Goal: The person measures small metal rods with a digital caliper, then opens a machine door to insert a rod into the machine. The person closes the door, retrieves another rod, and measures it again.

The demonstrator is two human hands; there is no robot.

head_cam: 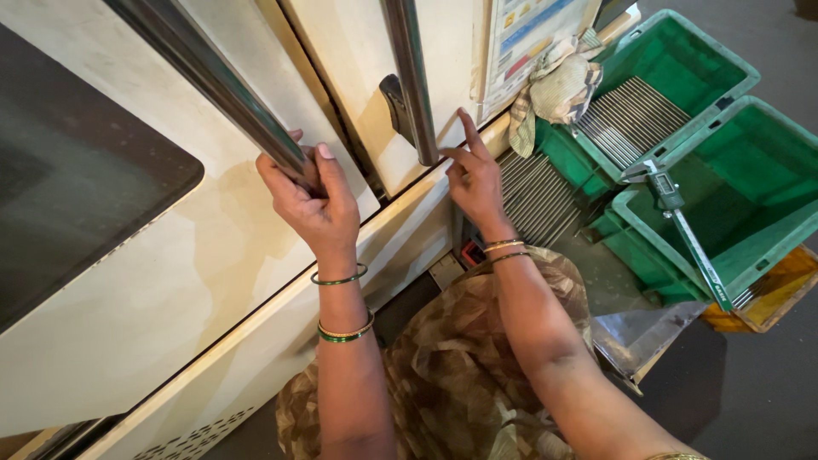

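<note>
L hand (317, 204) is raised, forearm running up from the bottom edge, wrist bent back a little. Its grip is closed around the lower end of a long steel door handle (223, 85) on the left cream door panel (170, 281); thumb up along the near side of the bar, fingers wrapped behind it, mostly hidden. Green and gold bangles (342, 328) sit on that wrist and forearm.

R hand (474, 179) reaches in from the lower right, arm stretched diagonally, elbow low. Its grip is loose and holds nothing: index finger points up, tip touching the lower edge of the right cream door (362, 77), just right of the second steel handle (411, 81); other fingers half curled, thumb out toward that handle's bottom end. Thin bangles on this wrist too.

The two handles stand either side of the gap between the doors; a dark glass window (77, 170) fills the left panel's upper left.

To the right, on the floor: green plastic crates (724, 77), the far one holding thin metal rods (630, 115). A digital caliper (682, 226) lies across the near crate's rim. A checked cloth (558, 85) hangs by the door's lower right corner. Patterned brown clothing (460, 358) shows between the arms.
</note>
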